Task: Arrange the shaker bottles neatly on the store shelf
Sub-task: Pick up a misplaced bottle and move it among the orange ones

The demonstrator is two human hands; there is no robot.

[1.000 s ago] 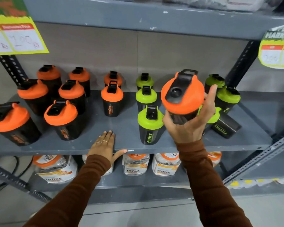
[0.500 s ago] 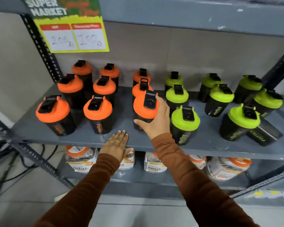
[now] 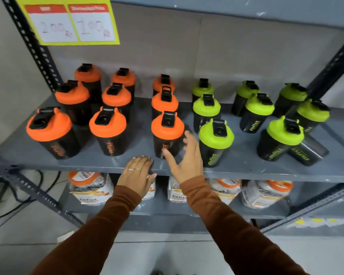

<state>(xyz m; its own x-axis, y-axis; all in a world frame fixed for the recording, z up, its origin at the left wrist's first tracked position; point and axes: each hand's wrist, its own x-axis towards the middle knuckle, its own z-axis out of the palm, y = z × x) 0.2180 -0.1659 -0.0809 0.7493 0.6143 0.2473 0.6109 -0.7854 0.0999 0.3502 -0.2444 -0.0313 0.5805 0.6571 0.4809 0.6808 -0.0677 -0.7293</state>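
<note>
So the shaker bottles are all black-bodied with coloured dome lids and black flip caps. Nine orange-lidded ones sit on the left part of the grey metal shelf [image 3: 246, 165] in three front-to-back columns, and the front bottle of the third orange column [image 3: 167, 133] stands upright close to the shelf's front edge. To the right are the green-lidded ones, also in columns, with the nearest green-lidded shaker [image 3: 215, 141] just beside that orange one. At the far right a lidless black cup [image 3: 306, 151] lies on its side, up against the front right green-lidded shaker [image 3: 280, 139].

Hands: the right hand [image 3: 187, 155] is open with fingers spread, holding nothing. It's just off the front orange bottle's right side, and it's blurry, so I can't tell if a fingertip touches. The left hand [image 3: 137, 175] lies flat, palm down, over the front lip of the shelf, gripping nothing but the edge. Both sleeves are rust brown.

Writing: the bottles say "fitfizz" down the side, orange print on the orange ones, green on the green. A yellow price sign [image 3: 70, 22] up top reads roughly "200" and "100" handwritten; its red headers are too blurred to read. On the lower shelf, the clear jars [image 3: 89, 189] with orange lids also carry "fitfizz" labels.
</note>
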